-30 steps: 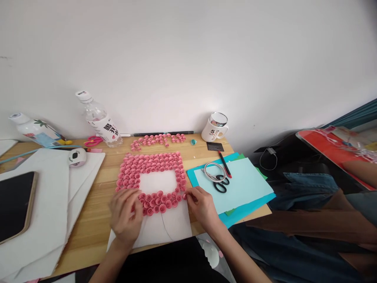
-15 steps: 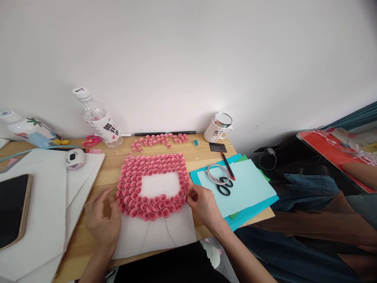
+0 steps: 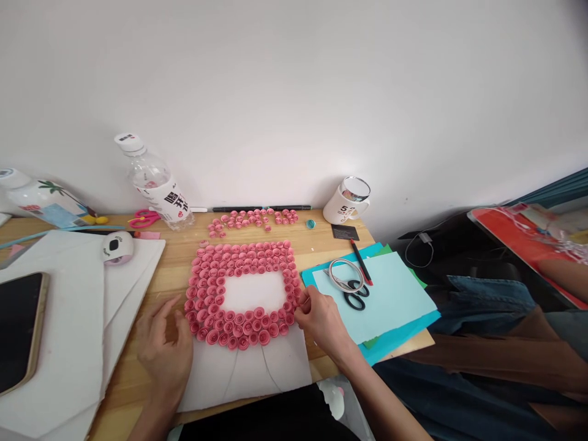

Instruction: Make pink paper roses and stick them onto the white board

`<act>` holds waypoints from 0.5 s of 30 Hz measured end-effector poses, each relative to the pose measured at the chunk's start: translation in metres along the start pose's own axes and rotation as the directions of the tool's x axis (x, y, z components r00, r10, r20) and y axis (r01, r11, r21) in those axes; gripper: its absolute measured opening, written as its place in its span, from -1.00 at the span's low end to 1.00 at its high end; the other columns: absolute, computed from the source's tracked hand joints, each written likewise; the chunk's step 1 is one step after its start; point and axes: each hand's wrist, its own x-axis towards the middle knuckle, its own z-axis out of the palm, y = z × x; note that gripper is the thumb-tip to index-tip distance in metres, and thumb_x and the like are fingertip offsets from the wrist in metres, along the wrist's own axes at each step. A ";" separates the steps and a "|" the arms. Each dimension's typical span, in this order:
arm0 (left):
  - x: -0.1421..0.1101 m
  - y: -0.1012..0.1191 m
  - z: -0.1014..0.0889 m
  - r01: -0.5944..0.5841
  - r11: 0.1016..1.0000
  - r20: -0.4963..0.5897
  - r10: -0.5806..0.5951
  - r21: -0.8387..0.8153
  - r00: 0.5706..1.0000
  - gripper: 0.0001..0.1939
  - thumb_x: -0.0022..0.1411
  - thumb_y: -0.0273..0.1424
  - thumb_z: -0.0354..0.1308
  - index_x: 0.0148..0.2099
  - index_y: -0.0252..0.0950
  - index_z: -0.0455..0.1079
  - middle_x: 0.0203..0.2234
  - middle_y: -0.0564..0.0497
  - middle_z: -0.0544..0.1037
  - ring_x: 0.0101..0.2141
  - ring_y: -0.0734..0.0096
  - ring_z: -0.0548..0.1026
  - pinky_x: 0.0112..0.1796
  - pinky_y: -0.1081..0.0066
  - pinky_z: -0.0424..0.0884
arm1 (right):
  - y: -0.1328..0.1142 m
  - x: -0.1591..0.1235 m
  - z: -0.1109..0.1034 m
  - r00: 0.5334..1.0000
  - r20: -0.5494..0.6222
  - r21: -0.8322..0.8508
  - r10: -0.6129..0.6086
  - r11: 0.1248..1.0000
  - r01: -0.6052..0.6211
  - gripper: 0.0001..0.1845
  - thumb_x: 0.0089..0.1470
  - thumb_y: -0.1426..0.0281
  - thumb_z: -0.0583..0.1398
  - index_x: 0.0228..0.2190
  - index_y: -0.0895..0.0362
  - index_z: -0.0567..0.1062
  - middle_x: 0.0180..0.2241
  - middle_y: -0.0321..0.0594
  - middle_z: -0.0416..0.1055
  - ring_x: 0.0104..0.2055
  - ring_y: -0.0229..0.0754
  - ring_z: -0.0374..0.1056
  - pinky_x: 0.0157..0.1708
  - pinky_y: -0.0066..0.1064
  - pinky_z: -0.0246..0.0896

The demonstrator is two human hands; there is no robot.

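Pink rolled paper roses (image 3: 239,251) cover the upper part of a white board (image 3: 206,380), around a bare white rectangle. Two curved pencil lines run down its lower part. At the board's right edge, my right hand (image 3: 321,318) is closed in a pinch, fingertips against a pink paper rose (image 3: 290,318) of the outer row. My left hand (image 3: 165,343) rests by the lower left edge, fingers curved and apart, with nothing in them. Behind the board lie loose smaller pink roses (image 3: 252,217) and one teal paper roll (image 3: 311,224).
Right of the board, scissors (image 3: 353,300), a tape roll (image 3: 331,275) and a pen (image 3: 361,262) lie on coloured paper (image 3: 395,294). A mug (image 3: 346,202) and bottle (image 3: 160,190) stand behind. White boards (image 3: 59,343) and a phone (image 3: 21,331) are left. Another person's arm (image 3: 563,275) shows far right.
The whole view has shifted slightly, so things appear a little farther right. Both hands keep nearly the same place and pose beside the board.
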 end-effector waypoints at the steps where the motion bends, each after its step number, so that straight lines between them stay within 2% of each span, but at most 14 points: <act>1: 0.000 0.000 0.000 -0.001 1.000 0.002 0.001 -0.002 1.000 -0.75 0.15 -0.49 0.03 -0.13 -0.32 0.42 -0.23 -0.14 0.48 -0.12 0.22 0.42 -0.04 0.21 0.32 | -0.001 0.001 0.000 1.000 0.007 -0.002 0.011 1.000 -0.011 -0.78 -0.25 0.62 0.05 -0.61 0.07 0.14 -0.71 -0.39 0.28 -0.64 -0.25 0.24 -0.62 -0.47 -0.09; 5: 0.000 -0.002 0.000 0.012 1.000 0.006 -0.012 -0.015 1.000 -0.73 0.14 -0.49 0.03 -0.10 -0.31 0.41 -0.21 -0.13 0.47 -0.12 0.22 0.42 -0.03 0.21 0.32 | -0.003 0.002 0.001 0.998 0.043 0.082 0.037 0.996 -0.040 -0.77 -0.24 0.63 0.04 -0.57 0.07 0.13 -0.72 -0.42 0.27 -0.65 -0.25 0.25 -0.59 -0.46 -0.01; 11: 0.000 -0.003 -0.002 0.096 0.995 -0.007 -0.096 -0.003 0.995 -0.67 0.13 -0.45 0.04 -0.03 -0.34 0.36 -0.14 -0.18 0.44 -0.08 0.16 0.41 -0.04 0.16 0.33 | 0.006 -0.005 -0.006 0.992 0.117 0.414 0.045 0.906 -0.090 -0.90 -0.06 0.43 0.10 -0.44 0.07 0.22 -0.63 -0.37 0.35 -0.57 -0.21 0.35 -0.55 -0.42 0.19; 15: -0.001 -0.002 -0.001 0.182 0.982 0.004 -0.182 -0.055 0.983 -0.63 0.13 -0.38 0.05 0.01 -0.32 0.32 -0.10 -0.17 0.43 -0.04 0.16 0.39 0.00 0.14 0.30 | 0.013 -0.008 -0.006 0.987 0.136 0.466 0.082 0.874 -0.137 -0.87 -0.03 0.35 0.12 -0.40 0.08 0.23 -0.59 -0.37 0.33 -0.56 -0.20 0.36 -0.53 -0.39 0.24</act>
